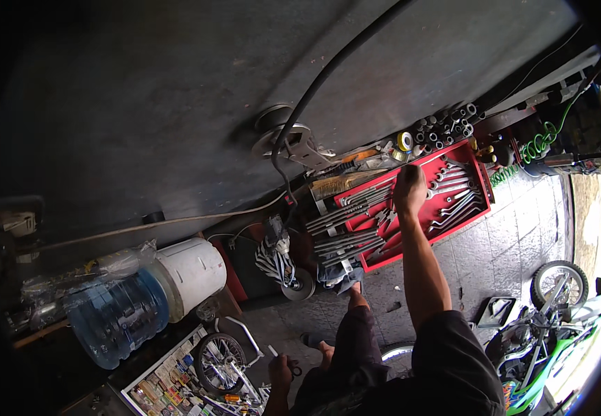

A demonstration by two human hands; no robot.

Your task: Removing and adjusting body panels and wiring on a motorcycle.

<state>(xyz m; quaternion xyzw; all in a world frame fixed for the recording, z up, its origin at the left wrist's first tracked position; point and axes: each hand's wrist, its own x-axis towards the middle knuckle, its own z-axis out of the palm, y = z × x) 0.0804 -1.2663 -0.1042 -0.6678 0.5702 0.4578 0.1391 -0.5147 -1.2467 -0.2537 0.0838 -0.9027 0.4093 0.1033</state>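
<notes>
My right hand (410, 188) is closed in a fist over a red tool tray (376, 266). What it grips, if anything, is hidden by the fingers. To its right in the tray lie combination wrenches (451, 186) and curved ring wrenches (461, 206); on its left are pliers (385, 218) and several long thin metal rods (342, 216). Low in the view, my left hand (281, 374) is closed, with a short pale piece (272, 351) and a dark loop-shaped part (295, 367) sticking out of it. I cannot make out what that object is.
Sockets (446, 128) and a yellow tape roll (405, 141) line the tray's far side. A grinder wheel (299, 285), blue water jug (119, 319) and white bucket (193, 272) stand left. A shallow black tray (497, 312) and green motorbike (550, 360) are at right.
</notes>
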